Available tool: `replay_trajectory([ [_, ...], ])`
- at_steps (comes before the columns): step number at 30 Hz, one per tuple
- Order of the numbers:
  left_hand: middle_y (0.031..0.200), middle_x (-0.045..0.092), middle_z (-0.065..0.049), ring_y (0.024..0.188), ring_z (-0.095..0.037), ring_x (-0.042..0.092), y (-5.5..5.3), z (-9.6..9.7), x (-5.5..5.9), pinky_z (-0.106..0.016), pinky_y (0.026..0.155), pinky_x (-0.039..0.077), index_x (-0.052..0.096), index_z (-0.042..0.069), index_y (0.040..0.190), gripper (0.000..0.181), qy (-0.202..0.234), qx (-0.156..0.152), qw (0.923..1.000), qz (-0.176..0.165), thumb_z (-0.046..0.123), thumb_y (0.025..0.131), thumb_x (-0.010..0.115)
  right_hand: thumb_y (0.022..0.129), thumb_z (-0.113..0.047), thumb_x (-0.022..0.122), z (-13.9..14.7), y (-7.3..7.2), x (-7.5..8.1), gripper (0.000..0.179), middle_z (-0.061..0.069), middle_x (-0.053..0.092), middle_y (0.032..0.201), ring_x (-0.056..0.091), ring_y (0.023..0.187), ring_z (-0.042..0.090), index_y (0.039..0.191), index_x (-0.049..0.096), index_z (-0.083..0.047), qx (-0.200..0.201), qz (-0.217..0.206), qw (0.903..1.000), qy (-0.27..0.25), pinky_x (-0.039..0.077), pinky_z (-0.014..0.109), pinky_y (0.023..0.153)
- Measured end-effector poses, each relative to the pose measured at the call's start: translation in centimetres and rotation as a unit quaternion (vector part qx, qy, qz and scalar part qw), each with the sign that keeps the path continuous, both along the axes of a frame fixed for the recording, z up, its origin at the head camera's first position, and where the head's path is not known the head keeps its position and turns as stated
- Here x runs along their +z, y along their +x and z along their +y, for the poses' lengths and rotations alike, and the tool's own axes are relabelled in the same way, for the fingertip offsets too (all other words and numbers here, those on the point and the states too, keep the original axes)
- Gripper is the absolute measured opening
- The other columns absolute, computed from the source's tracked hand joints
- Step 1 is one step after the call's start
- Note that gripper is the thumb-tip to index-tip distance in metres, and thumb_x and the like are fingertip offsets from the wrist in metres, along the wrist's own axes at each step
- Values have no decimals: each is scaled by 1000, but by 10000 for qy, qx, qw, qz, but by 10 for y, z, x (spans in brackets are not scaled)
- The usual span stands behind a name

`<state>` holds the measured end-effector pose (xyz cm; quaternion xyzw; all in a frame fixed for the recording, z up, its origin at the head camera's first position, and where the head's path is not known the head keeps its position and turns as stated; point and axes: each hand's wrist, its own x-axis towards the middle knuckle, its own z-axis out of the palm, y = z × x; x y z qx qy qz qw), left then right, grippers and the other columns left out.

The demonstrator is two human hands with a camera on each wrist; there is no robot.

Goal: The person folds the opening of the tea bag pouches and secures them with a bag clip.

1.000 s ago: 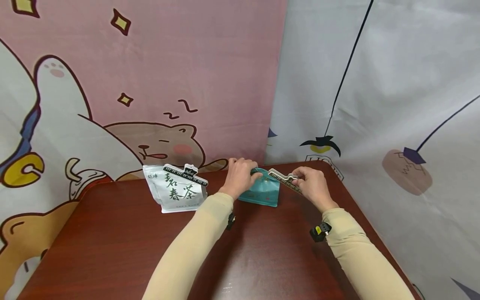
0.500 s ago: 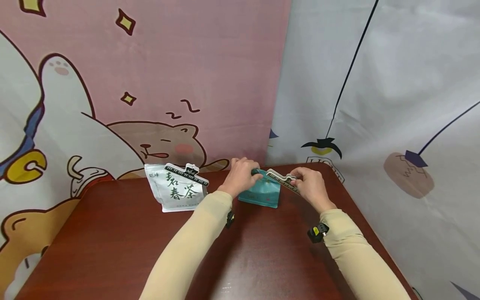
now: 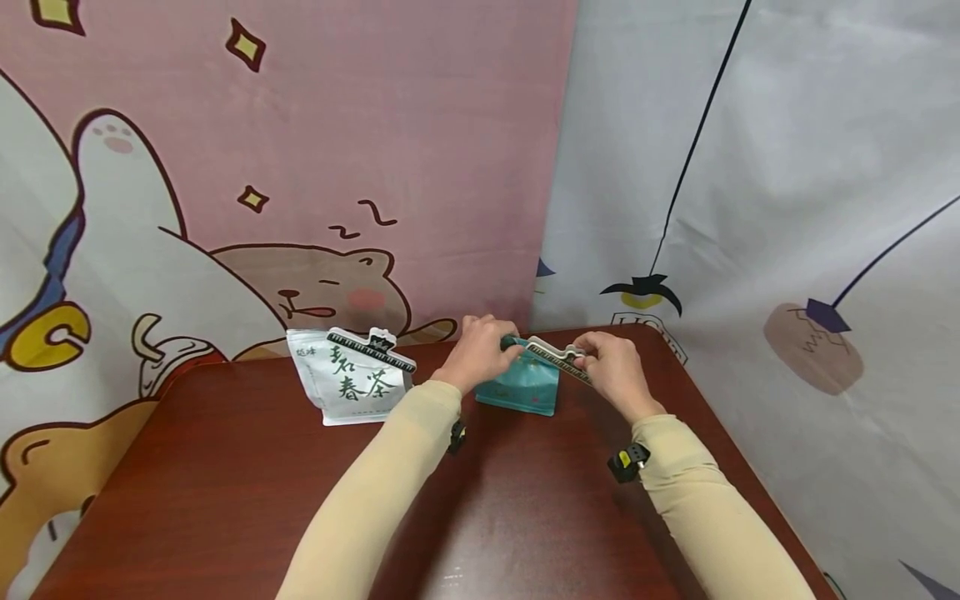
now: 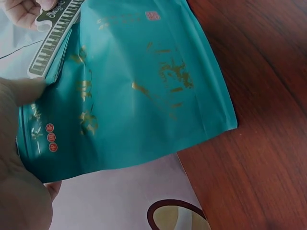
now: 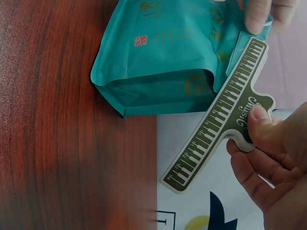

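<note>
A teal foil pouch [image 4: 139, 91] with gold print stands near the table's back edge. My left hand [image 3: 480, 354] pinches its folded top at the left end, the thumb showing in front in the left wrist view. My right hand [image 3: 611, 371] grips the handle of a long bag clip [image 5: 216, 120] with a piano-key pattern and the word "Music". The clip lies slantwise over the right part of the pouch's top edge. Its far end comes close to the left fingers, while its near end sticks out past the pouch. How deep the pouch sits inside the clip is hidden.
To the left stands a white pouch [image 3: 352, 387] with green characters, a similar black piano-key clip [image 3: 371, 348] across its top. The reddish-brown table [image 3: 525, 517] meets a printed cloth backdrop [image 3: 420, 125] at the back and right.
My right hand has moved a little to the left with the clip, bringing it farther along the teal pouch's top edge. The left hand keeps its hold on the pouch.
</note>
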<state>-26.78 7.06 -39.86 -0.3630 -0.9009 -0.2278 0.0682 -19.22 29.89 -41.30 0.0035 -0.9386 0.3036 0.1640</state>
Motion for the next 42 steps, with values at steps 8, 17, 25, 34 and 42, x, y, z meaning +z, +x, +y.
replay_trajectory([
  [8,94,73,2,89,-19,58,-3,-1,0,-47,98,37,75,17,109,15,200,-168,9996,-106,21,104,61,91,5,71,0,-1,1,15,12,77,97,64,78,25,102,77,-4,9,-29,10000,-6,48,38,68],
  [17,88,72,3,88,-18,56,-4,0,-1,-47,95,35,76,16,105,13,150,-187,9997,30,21,104,63,90,6,72,-5,-2,2,15,12,77,96,66,77,25,101,77,-4,33,71,10000,-33,49,37,66],
  [25,84,69,5,88,-18,53,-4,0,2,-48,98,34,74,15,104,14,92,-213,9996,-128,21,105,62,91,5,72,-8,-5,1,15,12,77,96,67,77,25,102,77,-4,10,42,10000,-83,49,35,65],
  [34,99,62,-5,89,-22,51,-4,-2,7,-48,103,30,57,12,112,15,33,-126,9972,-737,5,99,56,90,7,71,-10,-4,3,17,13,77,97,68,79,26,102,77,-4,30,89,9999,-130,50,37,66],
  [42,109,62,-5,96,-22,55,-4,-2,8,-47,110,28,52,12,116,17,140,-39,9947,-1018,5,102,57,90,10,69,-14,-6,4,21,15,77,100,74,84,28,105,77,-1,99,187,9995,-217,52,37,67],
])
